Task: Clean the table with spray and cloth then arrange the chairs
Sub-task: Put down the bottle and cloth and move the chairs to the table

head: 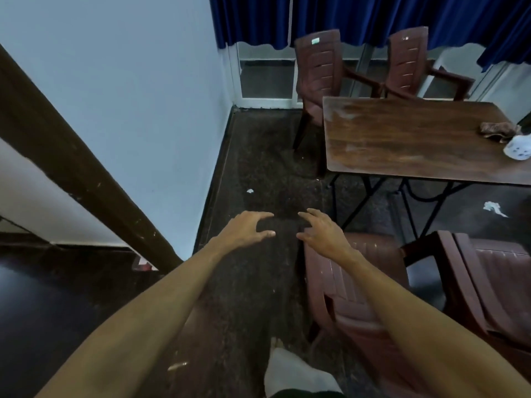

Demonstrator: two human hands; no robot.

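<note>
— How is the table (402,139) expected to handle?
— As stiff and heavy: a flat wood-grain top, streaked pale, is carried on a thin black frame. It is best wiped where it stands.
— And the near chair (359,282)?
— Ribbed maroon moulded plastic, judged light and rigid; it is best taken by the backrest top. The far chairs (319,67) are alike.
— The cleaning things?
— A soft crumpled cloth (498,131) and a white spray bottle (517,149) are left at the table's right end. The left hand (244,228) and right hand (321,234) are spread, with nothing gripped.

Pale blue wall (129,81) meets dark speckled floor (258,168) at corner; royal-blue curtain (373,15) hangs over white-framed window (264,79); dark diagonal beam (71,168) crosses left; paper scrap (250,191) on floor.
</note>
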